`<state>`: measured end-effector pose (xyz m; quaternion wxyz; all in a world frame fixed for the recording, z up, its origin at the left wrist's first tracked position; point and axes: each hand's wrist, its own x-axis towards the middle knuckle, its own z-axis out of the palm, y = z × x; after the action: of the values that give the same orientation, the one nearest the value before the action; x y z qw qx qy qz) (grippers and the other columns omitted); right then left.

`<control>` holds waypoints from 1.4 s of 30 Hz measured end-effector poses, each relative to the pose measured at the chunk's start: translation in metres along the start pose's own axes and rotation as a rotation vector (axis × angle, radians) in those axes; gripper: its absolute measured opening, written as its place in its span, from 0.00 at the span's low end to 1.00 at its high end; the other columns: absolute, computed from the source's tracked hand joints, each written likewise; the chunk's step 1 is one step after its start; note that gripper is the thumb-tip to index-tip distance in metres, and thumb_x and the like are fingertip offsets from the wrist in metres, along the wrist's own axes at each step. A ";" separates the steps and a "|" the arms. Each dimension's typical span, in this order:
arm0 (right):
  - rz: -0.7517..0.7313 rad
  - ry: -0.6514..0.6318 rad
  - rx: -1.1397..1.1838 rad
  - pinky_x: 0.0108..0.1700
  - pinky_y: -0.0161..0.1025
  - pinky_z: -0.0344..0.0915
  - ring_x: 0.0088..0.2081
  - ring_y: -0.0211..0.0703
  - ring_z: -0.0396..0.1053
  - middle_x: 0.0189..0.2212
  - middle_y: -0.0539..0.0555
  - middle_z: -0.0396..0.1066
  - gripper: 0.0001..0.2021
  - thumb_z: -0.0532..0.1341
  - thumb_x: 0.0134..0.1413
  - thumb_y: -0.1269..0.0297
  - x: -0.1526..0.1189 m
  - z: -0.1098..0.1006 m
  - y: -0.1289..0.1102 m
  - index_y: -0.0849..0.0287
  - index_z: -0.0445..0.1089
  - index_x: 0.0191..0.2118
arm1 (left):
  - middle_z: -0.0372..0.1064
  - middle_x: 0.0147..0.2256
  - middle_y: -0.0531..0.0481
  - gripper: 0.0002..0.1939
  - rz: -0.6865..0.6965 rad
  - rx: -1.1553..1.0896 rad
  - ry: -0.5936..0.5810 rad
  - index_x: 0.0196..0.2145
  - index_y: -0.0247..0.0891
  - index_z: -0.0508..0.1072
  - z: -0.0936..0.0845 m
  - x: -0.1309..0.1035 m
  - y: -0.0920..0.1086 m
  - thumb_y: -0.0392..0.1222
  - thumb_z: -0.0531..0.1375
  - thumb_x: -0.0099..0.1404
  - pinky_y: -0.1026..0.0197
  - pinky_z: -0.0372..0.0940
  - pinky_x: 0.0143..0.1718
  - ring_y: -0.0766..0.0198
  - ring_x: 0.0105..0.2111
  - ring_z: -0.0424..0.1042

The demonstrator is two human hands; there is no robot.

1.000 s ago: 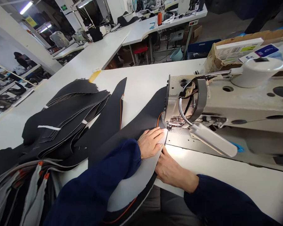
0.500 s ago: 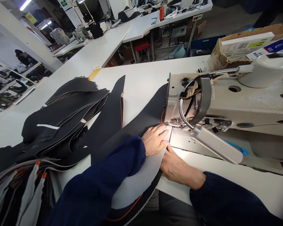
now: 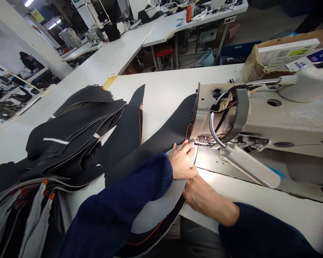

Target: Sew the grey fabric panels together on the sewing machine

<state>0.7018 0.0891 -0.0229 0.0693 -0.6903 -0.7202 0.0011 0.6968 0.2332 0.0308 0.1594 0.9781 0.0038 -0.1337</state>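
A black fabric panel (image 3: 161, 132) with orange piping lies at the needle area of the sewing machine (image 3: 261, 111). Over it is a fabric panel with its light grey side up (image 3: 156, 215), curving down to the table's front edge. My left hand (image 3: 183, 160) rests flat on the grey panel just in front of the needle area, fingers stretched and apart. Tucked against it, my right hand (image 3: 197, 193) grips the grey panel's right edge; its fingertips are hidden under the left hand and the fabric.
Stacked black fabric pieces (image 3: 78, 125) and a separate piped piece (image 3: 133, 122) lie on the left. Grey-sided pieces with orange tips (image 3: 40, 208) hang at the lower left. A cardboard box (image 3: 254, 64) stands behind the machine. Its lamp (image 3: 250, 166) juts over the bed.
My left hand has shifted slightly right, and its fingers have spread more. The right hand's fingers are now further under it. The whole view has moved slightly.
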 end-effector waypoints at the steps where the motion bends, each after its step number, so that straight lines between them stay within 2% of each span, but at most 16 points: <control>1: -0.001 -0.003 -0.068 0.53 0.65 0.57 0.45 0.62 0.68 0.38 0.67 0.73 0.12 0.56 0.49 0.73 -0.003 -0.003 -0.011 0.65 0.75 0.38 | 0.42 0.67 0.39 0.36 -0.005 -0.001 -0.027 0.62 0.28 0.56 -0.001 -0.001 0.001 0.42 0.53 0.56 0.35 0.45 0.64 0.45 0.67 0.38; 4: 0.013 0.008 -0.190 0.56 0.70 0.52 0.49 0.70 0.65 0.44 0.73 0.71 0.16 0.58 0.47 0.70 -0.014 -0.008 -0.049 0.71 0.74 0.42 | 0.39 0.67 0.39 0.39 -0.007 0.009 -0.059 0.62 0.27 0.56 0.000 -0.011 0.004 0.39 0.54 0.52 0.38 0.46 0.64 0.45 0.67 0.37; 7: 0.021 0.067 -0.222 0.56 0.71 0.51 0.51 0.73 0.64 0.49 0.77 0.67 0.24 0.58 0.48 0.66 -0.022 -0.006 -0.080 0.77 0.69 0.50 | 0.40 0.67 0.37 0.43 0.016 0.012 -0.050 0.61 0.26 0.55 0.006 -0.031 0.009 0.38 0.58 0.46 0.44 0.48 0.65 0.45 0.67 0.37; 10: 0.003 0.127 -0.247 0.53 0.72 0.55 0.50 0.75 0.66 0.48 0.80 0.67 0.27 0.57 0.49 0.64 -0.028 0.001 -0.099 0.80 0.66 0.53 | 0.44 0.66 0.37 0.45 0.016 0.009 -0.065 0.60 0.27 0.57 0.007 -0.056 0.016 0.37 0.59 0.42 0.49 0.56 0.62 0.45 0.64 0.45; 13: 0.010 0.238 -0.224 0.47 0.70 0.60 0.48 0.76 0.67 0.45 0.80 0.69 0.25 0.56 0.48 0.64 -0.031 0.010 -0.111 0.78 0.69 0.49 | 0.57 0.58 0.38 0.38 -0.062 0.030 -0.137 0.57 0.33 0.61 0.003 -0.078 0.023 0.36 0.58 0.46 0.50 0.68 0.49 0.46 0.54 0.60; 15: 0.037 0.341 -0.190 0.43 0.68 0.63 0.46 0.74 0.69 0.42 0.78 0.71 0.21 0.54 0.49 0.64 -0.032 0.018 -0.117 0.75 0.71 0.44 | 0.63 0.52 0.38 0.36 -0.110 0.066 -0.194 0.59 0.35 0.59 0.001 -0.086 0.027 0.35 0.56 0.51 0.50 0.70 0.41 0.47 0.48 0.66; 17: 0.051 0.405 -0.168 0.40 0.66 0.65 0.44 0.73 0.70 0.40 0.78 0.72 0.20 0.53 0.49 0.64 -0.032 0.025 -0.121 0.75 0.72 0.41 | 0.65 0.49 0.39 0.35 -0.124 0.096 -0.229 0.62 0.36 0.55 0.000 -0.087 0.031 0.35 0.54 0.56 0.51 0.69 0.41 0.48 0.45 0.68; 21: 0.037 0.370 -0.208 0.40 0.65 0.66 0.45 0.73 0.70 0.41 0.79 0.71 0.22 0.55 0.44 0.65 -0.032 0.033 -0.120 0.78 0.73 0.41 | 0.67 0.47 0.40 0.34 -0.145 0.120 -0.265 0.63 0.34 0.54 -0.001 -0.076 0.038 0.34 0.52 0.58 0.51 0.68 0.43 0.48 0.44 0.70; 24: 0.054 0.301 -0.240 0.43 0.67 0.65 0.46 0.73 0.69 0.43 0.79 0.71 0.23 0.56 0.44 0.66 -0.032 0.030 -0.114 0.79 0.72 0.43 | 0.68 0.48 0.39 0.34 -0.175 0.133 -0.268 0.63 0.32 0.54 -0.002 -0.065 0.041 0.34 0.52 0.58 0.50 0.68 0.42 0.47 0.45 0.70; 28: 0.060 0.181 -0.234 0.45 0.68 0.65 0.48 0.71 0.68 0.45 0.79 0.70 0.22 0.54 0.46 0.70 -0.032 0.021 -0.104 0.80 0.72 0.45 | 0.68 0.48 0.37 0.35 -0.153 0.158 -0.219 0.63 0.27 0.54 0.002 -0.053 0.040 0.35 0.53 0.57 0.48 0.68 0.42 0.46 0.45 0.70; 31: 0.063 0.144 -0.251 0.48 0.69 0.62 0.48 0.71 0.67 0.46 0.81 0.68 0.24 0.52 0.48 0.71 -0.032 0.013 -0.096 0.83 0.70 0.48 | 0.69 0.48 0.36 0.36 -0.118 0.168 -0.180 0.62 0.24 0.55 0.007 -0.044 0.036 0.35 0.53 0.56 0.48 0.68 0.40 0.46 0.44 0.70; 35: 0.067 0.110 -0.266 0.49 0.68 0.61 0.49 0.70 0.67 0.47 0.79 0.68 0.23 0.50 0.49 0.74 -0.030 0.000 -0.083 0.82 0.70 0.49 | 0.69 0.48 0.36 0.36 -0.095 0.191 -0.136 0.62 0.25 0.56 0.012 -0.031 0.029 0.37 0.54 0.56 0.52 0.68 0.40 0.48 0.44 0.71; 39: 0.092 0.081 -0.299 0.47 0.65 0.63 0.46 0.67 0.68 0.44 0.76 0.71 0.21 0.51 0.49 0.75 -0.024 -0.013 -0.069 0.78 0.72 0.47 | 0.68 0.49 0.35 0.37 -0.078 0.216 -0.138 0.62 0.24 0.55 0.007 -0.025 0.026 0.37 0.55 0.55 0.52 0.68 0.41 0.47 0.45 0.70; 42: 0.067 0.044 -0.314 0.48 0.64 0.62 0.45 0.66 0.68 0.43 0.75 0.71 0.19 0.54 0.49 0.74 -0.020 -0.020 -0.061 0.75 0.73 0.46 | 0.69 0.47 0.36 0.32 -0.063 0.222 -0.179 0.58 0.27 0.60 -0.003 -0.030 0.029 0.38 0.56 0.55 0.51 0.69 0.40 0.47 0.43 0.71</control>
<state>0.6444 0.0642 0.0011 -0.0235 -0.7163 -0.6863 -0.1242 0.6702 0.2074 0.0510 0.0455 0.9733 0.0055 -0.2248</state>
